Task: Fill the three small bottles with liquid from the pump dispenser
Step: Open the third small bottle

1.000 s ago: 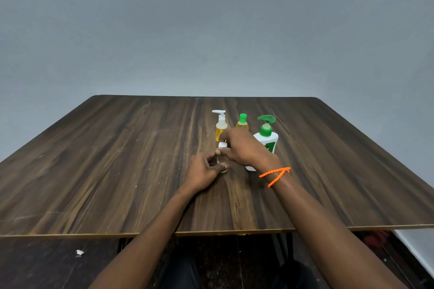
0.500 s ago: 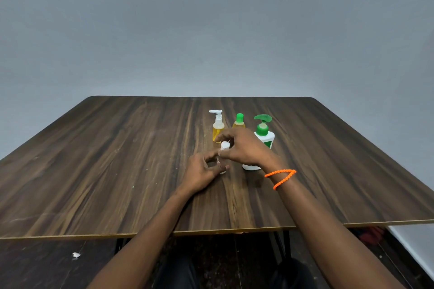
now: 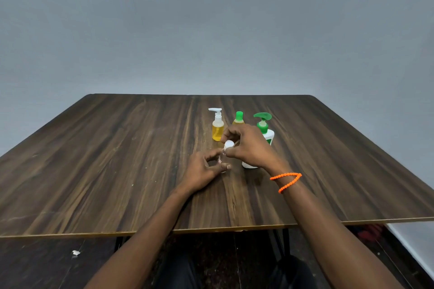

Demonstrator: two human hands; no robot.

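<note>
We hold a small clear bottle (image 3: pixel 223 162) upright on the table, our left hand (image 3: pixel 203 171) curled round its body with thumb and forefinger to keep it from turning. Our right hand (image 3: pixel 246 145) pinches its white cap (image 3: pixel 228 144) from above; we judge this is the twist that opens or closes the bottle, which is why one hand braces while the other works the top. How much liquid it holds is too small to tell.

At twelve o'clock from our hands stand two more small bottles with yellow liquid: one with a white pump (image 3: pixel 217 125) and, just beside it toward one o'clock, one with a green cap (image 3: pixel 238 118). The white dispenser with the green pump (image 3: pixel 264 124) stands at two o'clock, partly behind our right hand, close enough to reach. An orange bead bracelet (image 3: pixel 286 180) circles the right wrist.

The table (image 3: pixel 117 159) is dark streaked wood grain with a pale edge. A plain grey wall (image 3: pixel 211 30) rises behind it, and the floor below is dark.
</note>
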